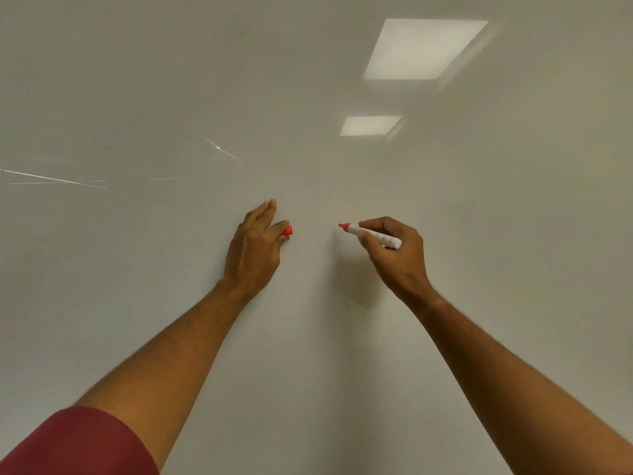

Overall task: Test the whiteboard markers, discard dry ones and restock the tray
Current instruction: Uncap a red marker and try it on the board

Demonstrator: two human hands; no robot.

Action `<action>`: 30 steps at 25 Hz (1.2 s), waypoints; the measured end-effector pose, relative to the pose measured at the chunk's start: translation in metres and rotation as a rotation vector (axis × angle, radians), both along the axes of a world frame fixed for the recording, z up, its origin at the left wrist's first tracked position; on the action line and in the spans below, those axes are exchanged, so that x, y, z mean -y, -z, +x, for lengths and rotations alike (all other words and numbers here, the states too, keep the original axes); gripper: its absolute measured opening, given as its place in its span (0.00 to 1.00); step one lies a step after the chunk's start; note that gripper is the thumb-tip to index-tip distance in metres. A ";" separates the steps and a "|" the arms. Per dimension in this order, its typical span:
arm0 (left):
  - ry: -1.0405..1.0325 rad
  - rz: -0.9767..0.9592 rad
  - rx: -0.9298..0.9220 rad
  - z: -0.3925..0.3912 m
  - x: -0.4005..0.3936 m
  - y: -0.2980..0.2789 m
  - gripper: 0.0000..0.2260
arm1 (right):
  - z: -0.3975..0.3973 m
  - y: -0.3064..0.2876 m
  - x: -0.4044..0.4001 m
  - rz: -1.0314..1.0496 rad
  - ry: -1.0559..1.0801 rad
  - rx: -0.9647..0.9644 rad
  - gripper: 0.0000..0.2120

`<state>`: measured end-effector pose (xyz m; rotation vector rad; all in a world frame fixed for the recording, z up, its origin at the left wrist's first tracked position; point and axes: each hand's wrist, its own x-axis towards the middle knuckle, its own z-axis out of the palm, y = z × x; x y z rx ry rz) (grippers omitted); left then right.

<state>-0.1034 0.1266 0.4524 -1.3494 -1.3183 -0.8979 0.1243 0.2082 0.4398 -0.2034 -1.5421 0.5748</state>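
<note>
A white whiteboard (308, 97) fills the whole view. My right hand (394, 255) grips an uncapped white marker with a red tip (371, 234); the tip points left, at or very near the board. My left hand (255, 248) holds the red cap (287, 231) between thumb and forefinger, while its other fingers lie straight against the board. Very faint reddish traces show on the board just above the marker tip. The tray is out of view.
Reflections of two ceiling lights (421, 49) glare on the board at the upper right. Thin bright streaks (54, 180) cross the board at the left. A dark red sleeve (75, 443) shows at the bottom left.
</note>
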 end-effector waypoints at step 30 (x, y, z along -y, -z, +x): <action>0.208 -0.273 -0.142 0.036 0.014 0.030 0.09 | -0.015 0.038 0.010 0.177 0.461 0.489 0.09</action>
